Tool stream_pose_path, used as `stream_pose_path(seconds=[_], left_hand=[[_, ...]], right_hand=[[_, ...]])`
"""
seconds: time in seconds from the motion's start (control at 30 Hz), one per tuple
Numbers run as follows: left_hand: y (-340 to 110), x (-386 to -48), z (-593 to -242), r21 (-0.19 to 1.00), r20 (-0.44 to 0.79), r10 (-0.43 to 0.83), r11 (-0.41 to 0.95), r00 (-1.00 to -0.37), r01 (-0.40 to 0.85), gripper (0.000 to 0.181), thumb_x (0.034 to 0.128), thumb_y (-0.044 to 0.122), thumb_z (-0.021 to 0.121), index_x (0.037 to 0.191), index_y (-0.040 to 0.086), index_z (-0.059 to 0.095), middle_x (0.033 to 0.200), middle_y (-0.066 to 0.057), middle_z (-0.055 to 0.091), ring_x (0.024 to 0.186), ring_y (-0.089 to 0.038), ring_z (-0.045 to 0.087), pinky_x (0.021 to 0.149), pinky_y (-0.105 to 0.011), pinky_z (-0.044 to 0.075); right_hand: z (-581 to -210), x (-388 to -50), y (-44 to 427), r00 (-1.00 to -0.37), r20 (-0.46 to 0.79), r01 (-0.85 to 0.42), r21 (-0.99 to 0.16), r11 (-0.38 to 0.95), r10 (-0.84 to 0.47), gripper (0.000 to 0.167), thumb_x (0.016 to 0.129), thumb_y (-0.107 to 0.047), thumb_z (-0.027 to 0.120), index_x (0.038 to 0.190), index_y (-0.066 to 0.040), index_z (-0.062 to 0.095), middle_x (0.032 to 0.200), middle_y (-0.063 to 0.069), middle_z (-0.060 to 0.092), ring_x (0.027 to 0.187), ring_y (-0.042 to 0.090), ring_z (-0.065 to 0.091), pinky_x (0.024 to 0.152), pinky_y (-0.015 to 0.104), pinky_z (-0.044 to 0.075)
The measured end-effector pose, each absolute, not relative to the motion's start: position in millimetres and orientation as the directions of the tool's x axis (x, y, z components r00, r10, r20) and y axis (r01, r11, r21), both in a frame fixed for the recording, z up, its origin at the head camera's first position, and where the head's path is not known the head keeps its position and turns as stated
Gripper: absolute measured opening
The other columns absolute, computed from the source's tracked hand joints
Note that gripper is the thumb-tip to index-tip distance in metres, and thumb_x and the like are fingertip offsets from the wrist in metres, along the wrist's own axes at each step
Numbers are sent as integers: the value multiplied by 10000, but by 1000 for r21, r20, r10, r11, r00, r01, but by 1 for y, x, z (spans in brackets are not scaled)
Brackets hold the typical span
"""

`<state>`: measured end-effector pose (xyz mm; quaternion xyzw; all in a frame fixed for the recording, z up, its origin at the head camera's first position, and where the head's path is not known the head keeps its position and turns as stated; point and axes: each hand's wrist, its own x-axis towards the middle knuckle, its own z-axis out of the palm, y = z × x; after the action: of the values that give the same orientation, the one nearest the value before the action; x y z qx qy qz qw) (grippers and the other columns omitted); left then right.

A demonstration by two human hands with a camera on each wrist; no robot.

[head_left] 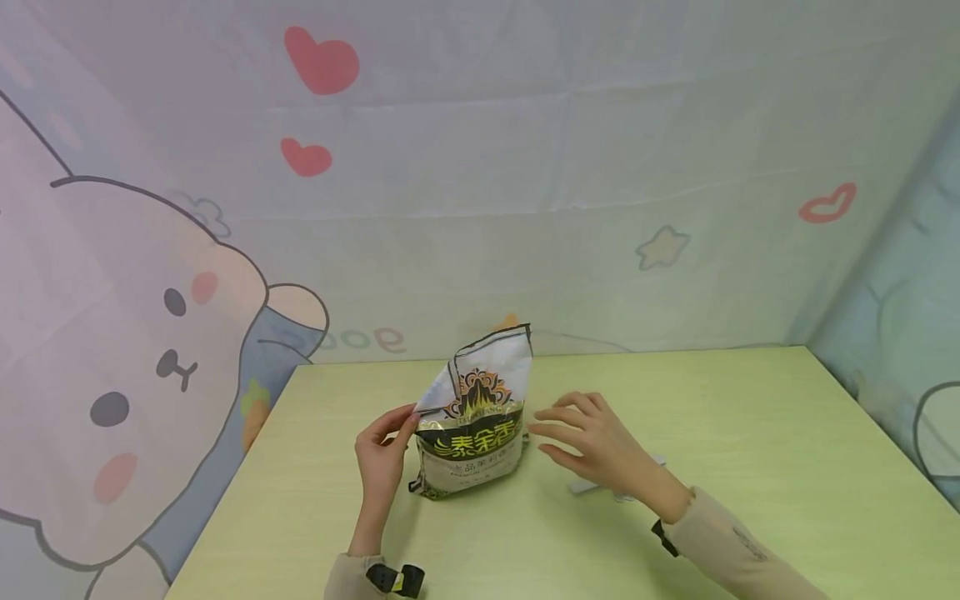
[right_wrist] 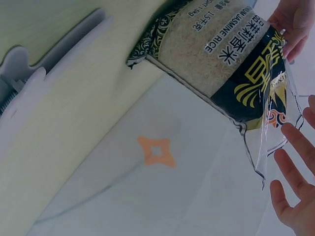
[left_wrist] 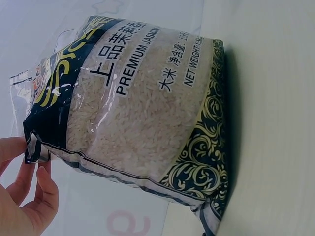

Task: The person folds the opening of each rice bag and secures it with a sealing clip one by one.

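Note:
A bag of rice stands on the table, its slack upper part leaning to the right in the head view. My left hand pinches the bag's left edge; the left wrist view shows the fingers at a dark corner of the rice bag. To the right of the bag my right hand is held with spread, slightly bent fingers and nothing in them. In the right wrist view the right hand is beside the clear upper part of the bag.
A light grey object lies on the table, partly hidden beneath the right hand; the right wrist view shows this grey-white item with a row of small teeth. Behind the table hangs a printed cloth.

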<state>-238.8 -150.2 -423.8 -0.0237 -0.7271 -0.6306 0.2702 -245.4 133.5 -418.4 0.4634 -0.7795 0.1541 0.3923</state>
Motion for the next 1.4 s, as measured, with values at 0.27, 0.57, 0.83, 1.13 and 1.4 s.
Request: stream_pose_path(seconds=[0.27, 0.57, 0.83, 1.13, 1.4], left_hand=[[-157, -252, -443, 916, 399, -303, 183, -865, 358, 152, 782, 83, 668, 908, 4, 697, 753, 112, 667, 651, 29, 562, 467, -144, 412], [-157, -254, -445, 904, 425, -302, 188, -853, 384, 144, 772, 107, 683, 888, 25, 703, 716, 198, 642, 644, 24, 572, 451, -132, 394], [-155, -253, -445, 901, 432, -308, 178, -848, 395, 157, 772, 106, 683, 888, 2, 699, 719, 175, 650, 636, 22, 569, 443, -129, 392], [-155, -252, -443, 897, 441, -300, 171, -846, 407, 151, 777, 89, 674, 896, -3, 695, 723, 192, 647, 638, 23, 573, 445, -126, 396], [-149, -239, -423, 904, 427, -301, 173, -853, 392, 135, 775, -3, 649, 895, -52, 683, 750, 38, 672, 631, 16, 570, 452, -122, 403]], right_hand=[[-421, -243, 136, -248, 758, -841, 141, 523, -603, 269, 802, -266, 645, 1060, -189, 649, 1017, -36, 655, 924, 170, 526, 781, 332, 383], [-424, -239, 142, -268, 744, -834, 139, 534, -612, 254, 824, -283, 620, 1061, -194, 648, 1023, -33, 651, 932, 168, 518, 781, 341, 378], [-431, -235, 148, -294, 739, -834, 111, 540, -606, 251, 846, -298, 596, 1072, -201, 643, 1025, -37, 648, 930, 163, 512, 774, 335, 368], [-429, -232, 155, -325, 731, -819, 99, 565, -600, 240, 852, -300, 587, 1063, -201, 647, 1010, -43, 656, 927, 167, 521, 771, 338, 388], [-429, -232, 164, -365, 736, -820, 34, 571, -570, 249, 820, -274, 629, 1053, -190, 649, 989, -33, 662, 921, 157, 515, 732, 328, 402]])
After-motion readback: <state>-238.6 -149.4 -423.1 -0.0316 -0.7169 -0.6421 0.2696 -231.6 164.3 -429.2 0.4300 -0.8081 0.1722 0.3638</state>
